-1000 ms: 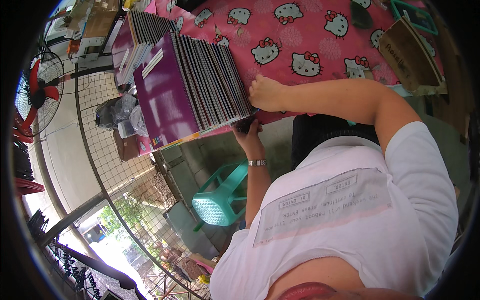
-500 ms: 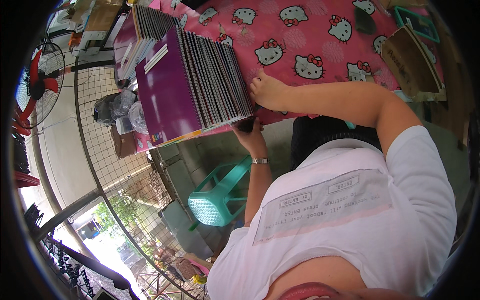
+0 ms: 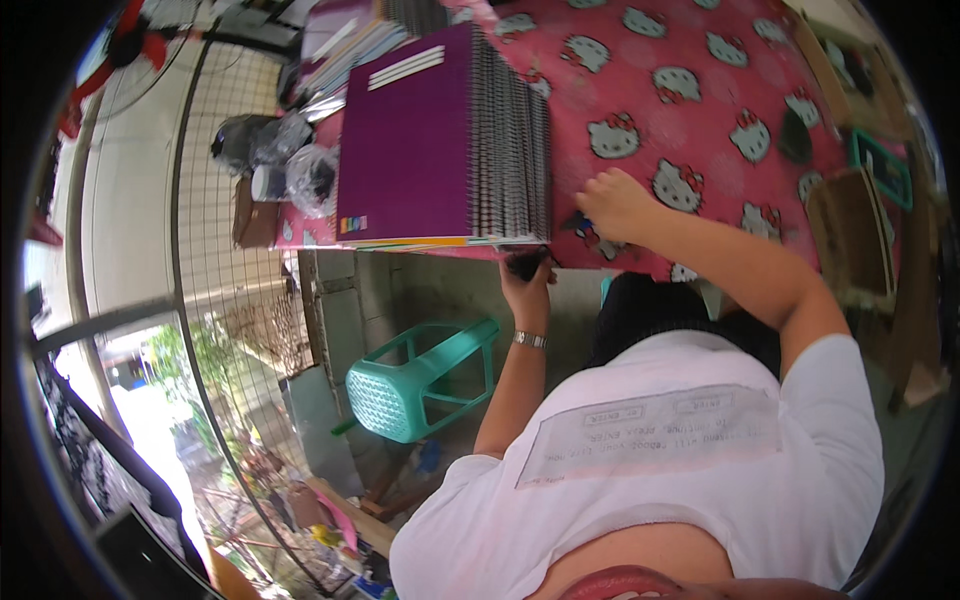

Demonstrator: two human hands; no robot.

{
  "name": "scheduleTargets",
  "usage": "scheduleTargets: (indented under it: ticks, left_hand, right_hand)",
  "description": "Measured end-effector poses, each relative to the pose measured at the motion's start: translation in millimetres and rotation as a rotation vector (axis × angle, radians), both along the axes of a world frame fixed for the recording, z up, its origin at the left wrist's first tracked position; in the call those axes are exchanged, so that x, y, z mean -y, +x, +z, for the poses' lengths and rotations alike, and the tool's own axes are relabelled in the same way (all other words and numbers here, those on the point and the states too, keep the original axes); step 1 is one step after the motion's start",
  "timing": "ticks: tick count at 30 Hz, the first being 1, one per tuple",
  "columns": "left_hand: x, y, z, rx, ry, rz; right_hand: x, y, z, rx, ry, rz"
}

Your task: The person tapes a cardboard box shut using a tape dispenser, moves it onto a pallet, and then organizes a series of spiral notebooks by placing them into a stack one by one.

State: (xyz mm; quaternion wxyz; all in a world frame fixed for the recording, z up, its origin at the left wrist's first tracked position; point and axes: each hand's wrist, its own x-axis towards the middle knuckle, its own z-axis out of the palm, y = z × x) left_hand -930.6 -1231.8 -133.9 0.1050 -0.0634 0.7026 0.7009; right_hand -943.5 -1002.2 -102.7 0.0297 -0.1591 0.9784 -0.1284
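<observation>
A tall stack of spiral notebooks [image 3: 405,150] with purple covers lies on the table, its wire-bound edges facing right. Below the stack's near right corner, at the table edge, my left hand [image 3: 527,295] is closed around a small black thing [image 3: 527,264] whose kind I cannot make out. A metal-band watch [image 3: 530,340] is on that wrist. My right hand [image 3: 622,207] is over the table just right of the stack, apart from it. Its fingers are curled on a small dark-and-blue tool [image 3: 580,224], mostly hidden and blurred.
A pink tablecloth [image 3: 690,130] with cat faces covers the table. Behind the stack are more notebooks [image 3: 345,60]; plastic bags [image 3: 312,180] lie to its left. A cardboard box [image 3: 850,235] stands at the right. Below the table edge is a green stool [image 3: 395,395].
My right hand has moved right, away from the bound edges of the stack. My left hand stays by its near corner. The view has shifted and turned.
</observation>
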Motion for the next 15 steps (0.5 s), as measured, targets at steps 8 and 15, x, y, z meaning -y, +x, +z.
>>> scheduleTargets:
  ticks: [8, 15]
  left_hand:
    - [128.9, -74.9, 4.3, -0.029, 0.12, 0.45]
    - [266.9, -329.1, 97.2, 0.04, 0.342, 0.495]
  right_hand:
    - [-46.7, 39.0, -7.7, -0.373, -0.139, -0.159]
    - [-36.2, 34.2, -8.5, -0.352, -0.155, -0.145]
